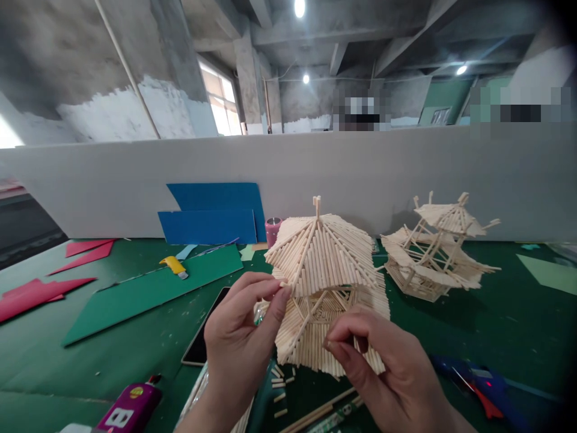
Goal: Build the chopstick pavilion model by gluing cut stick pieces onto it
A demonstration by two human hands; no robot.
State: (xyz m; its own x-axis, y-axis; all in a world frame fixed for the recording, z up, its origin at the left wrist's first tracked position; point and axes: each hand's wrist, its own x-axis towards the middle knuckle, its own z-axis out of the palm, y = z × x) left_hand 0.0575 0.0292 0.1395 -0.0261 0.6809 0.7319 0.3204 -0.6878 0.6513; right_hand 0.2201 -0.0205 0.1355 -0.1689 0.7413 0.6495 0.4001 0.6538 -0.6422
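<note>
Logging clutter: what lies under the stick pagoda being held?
Loose cut sticks lie on the green mat below the stick pagoda; both hands, left and right, hide the rest.

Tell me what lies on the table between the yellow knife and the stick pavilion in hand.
In the head view, a pink cup and paper scraps stand between the yellow knife and the stick pavilion.

Craft workshop: stick models (439, 246), glue gun (478, 380)

Bare concrete workshop, lights on overhead.
A white partition (315, 174) backs the green surface (90, 361); a bright window (220, 102) glows behind, ceiling lamps (299, 7) shining.
</note>
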